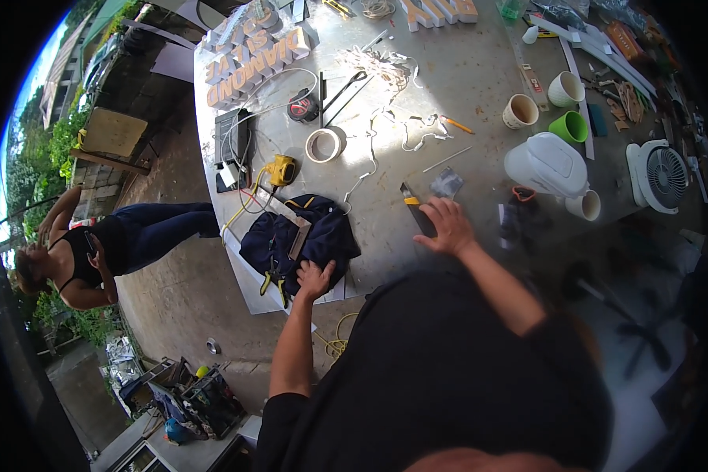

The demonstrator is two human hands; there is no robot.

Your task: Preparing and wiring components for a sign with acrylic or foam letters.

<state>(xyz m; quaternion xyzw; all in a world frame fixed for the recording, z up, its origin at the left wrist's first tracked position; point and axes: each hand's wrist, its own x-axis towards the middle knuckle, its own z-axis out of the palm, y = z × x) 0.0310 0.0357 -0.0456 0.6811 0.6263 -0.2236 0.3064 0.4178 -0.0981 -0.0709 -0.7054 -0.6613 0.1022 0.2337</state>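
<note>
My left hand [315, 280] lies with its fingers spread on the front edge of a dark navy cloth bundle [330, 228], perhaps a bag or garment, near the table's front left. A flat metal-looking bar [298, 238] and pliers with yellow-and-black handles [274, 289] lie on or against the cloth. Right of it, my right hand [448, 228] is low over the tabletop, thumb and fingers around the handle of a yellow-and-black utility knife [414, 206]. Its blade end points away from me. Just beyond that hand is a small clear plastic packet [447, 182].
Around the metal table [385, 256] lie a tape roll [323, 145], tape measure [302, 105], yellow power tool [279, 170], string lights [374, 145] and block letters [252, 67]. Cups [521, 112], a white tub [546, 164] and a fan [658, 178] stand right. A person [86, 252] stands left.
</note>
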